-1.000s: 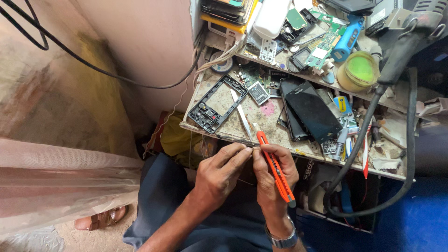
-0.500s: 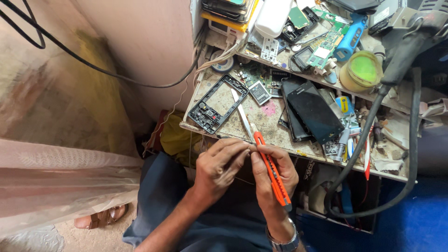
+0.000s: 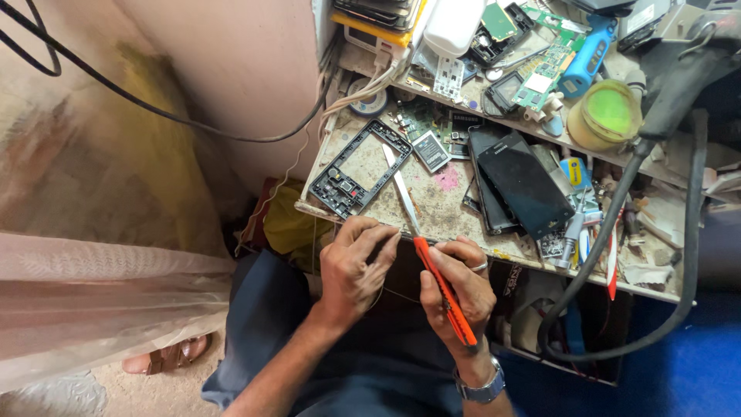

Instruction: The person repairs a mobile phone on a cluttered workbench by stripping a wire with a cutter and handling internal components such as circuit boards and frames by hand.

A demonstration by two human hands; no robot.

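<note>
Since the earlier frame, both hands are raised nearer the workbench edge (image 3: 463,249). An orange-handled knife (image 3: 440,286) is gripped by the right hand (image 3: 455,289); something small, indiscernible, is pinched by the left hand (image 3: 355,266) beside it; the phone frame (image 3: 359,166) lies untouched.

on the bench (image 3: 451,208), a frame (image 3: 359,167) lies left of two phones (image 3: 519,181); a jar (image 3: 607,114) stands behind them.

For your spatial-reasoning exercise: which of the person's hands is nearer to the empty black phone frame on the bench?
Left. The left hand sits just below the black phone frame, while the right hand, holding the orange-handled tool, is farther off to its lower right.
</note>
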